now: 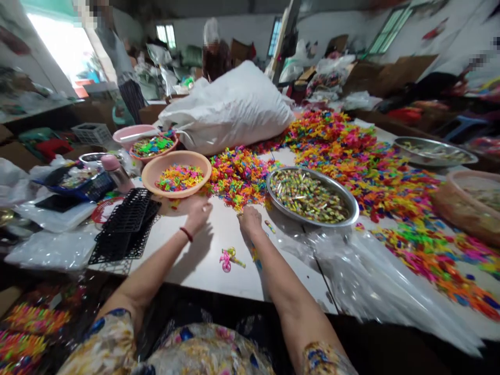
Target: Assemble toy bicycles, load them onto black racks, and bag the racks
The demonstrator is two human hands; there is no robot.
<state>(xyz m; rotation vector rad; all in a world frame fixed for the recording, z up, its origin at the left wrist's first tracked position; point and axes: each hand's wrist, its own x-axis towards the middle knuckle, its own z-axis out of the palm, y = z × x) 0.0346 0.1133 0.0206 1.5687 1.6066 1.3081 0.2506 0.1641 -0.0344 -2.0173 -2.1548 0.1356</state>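
Observation:
My left hand [198,213] rests on the white table [211,260] just below a peach bowl [150,179] of small colourful plastic pieces; its fingers are curled, and what they hold, if anything, is hidden. My right hand [250,219] reaches into the near edge of a heap of colourful plastic pieces [238,174], fingers bent down and tips hidden. A round metal tray [351,208] of wrapped candies lies right of that hand. A small pink and yellow toy piece [228,258] lies on the table between my forearms.
Black plastic grids [127,224] lie left. A big white sack [234,107] sits behind the heap. More colourful pieces [375,166] spread right, with clear plastic bags [375,281], another metal tray [433,151] and a basket [461,208]. People stand at the back.

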